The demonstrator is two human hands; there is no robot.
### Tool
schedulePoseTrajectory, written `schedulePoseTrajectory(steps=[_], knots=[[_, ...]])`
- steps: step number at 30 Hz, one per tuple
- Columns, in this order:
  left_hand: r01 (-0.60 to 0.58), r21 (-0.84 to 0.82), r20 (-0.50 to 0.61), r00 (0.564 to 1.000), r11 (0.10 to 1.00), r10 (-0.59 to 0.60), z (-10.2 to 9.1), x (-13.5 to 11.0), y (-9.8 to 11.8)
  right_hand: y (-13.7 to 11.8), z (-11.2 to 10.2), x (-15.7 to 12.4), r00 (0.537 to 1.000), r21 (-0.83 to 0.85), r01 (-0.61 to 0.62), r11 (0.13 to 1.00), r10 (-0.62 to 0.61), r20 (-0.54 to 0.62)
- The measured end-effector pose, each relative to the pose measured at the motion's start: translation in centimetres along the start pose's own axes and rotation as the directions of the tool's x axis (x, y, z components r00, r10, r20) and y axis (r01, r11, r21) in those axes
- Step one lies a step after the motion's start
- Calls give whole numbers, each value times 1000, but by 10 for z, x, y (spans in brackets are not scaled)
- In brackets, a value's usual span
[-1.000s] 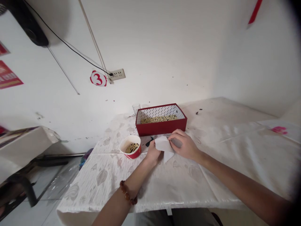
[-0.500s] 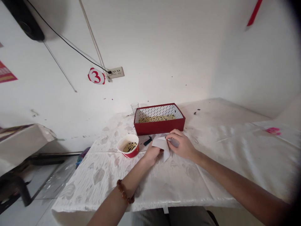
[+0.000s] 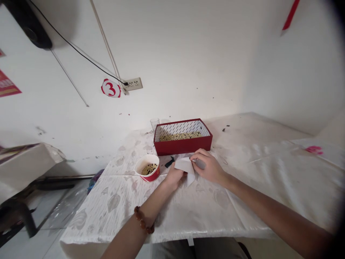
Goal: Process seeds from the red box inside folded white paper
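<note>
My left hand (image 3: 174, 177) and my right hand (image 3: 208, 166) meet at the middle of the table, both closed on a white sheet of tissue or paper (image 3: 185, 168) held between them. The right hand's fingers also curl round a small grey object (image 3: 200, 164) that I cannot name. A beaded bracelet (image 3: 142, 220) is on my left wrist. Just left of the hands stands a red paper cup (image 3: 147, 167) with mixed light and dark beans. Behind the hands lies a red box (image 3: 183, 136) with the same beans inside.
A small clear glass (image 3: 155, 124) stands behind the box by the wall. A small dark item (image 3: 169, 162) lies between cup and box. The white leaf-patterned cloth (image 3: 121, 201) covers the table. Another table (image 3: 24, 162) stands at left; a pink mark (image 3: 312, 149) shows far right.
The view shifted slightly. Both hands stay together on the white sheet, with small finger movements; the grey object shows more under the right fingers.
</note>
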State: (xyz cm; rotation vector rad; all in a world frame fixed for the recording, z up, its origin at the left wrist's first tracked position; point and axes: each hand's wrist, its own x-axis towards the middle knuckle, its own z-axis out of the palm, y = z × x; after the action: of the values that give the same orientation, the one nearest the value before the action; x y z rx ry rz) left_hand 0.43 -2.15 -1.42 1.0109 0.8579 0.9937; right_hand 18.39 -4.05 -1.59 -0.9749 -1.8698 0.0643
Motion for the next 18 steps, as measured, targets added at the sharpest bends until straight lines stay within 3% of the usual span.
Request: schedulePoseTrajectory(steps=[18], knots=[[13, -58, -70, 997, 998, -17, 1, 0, 1, -2, -2, 1, 1000, -1, 2, 1000, -2, 9]])
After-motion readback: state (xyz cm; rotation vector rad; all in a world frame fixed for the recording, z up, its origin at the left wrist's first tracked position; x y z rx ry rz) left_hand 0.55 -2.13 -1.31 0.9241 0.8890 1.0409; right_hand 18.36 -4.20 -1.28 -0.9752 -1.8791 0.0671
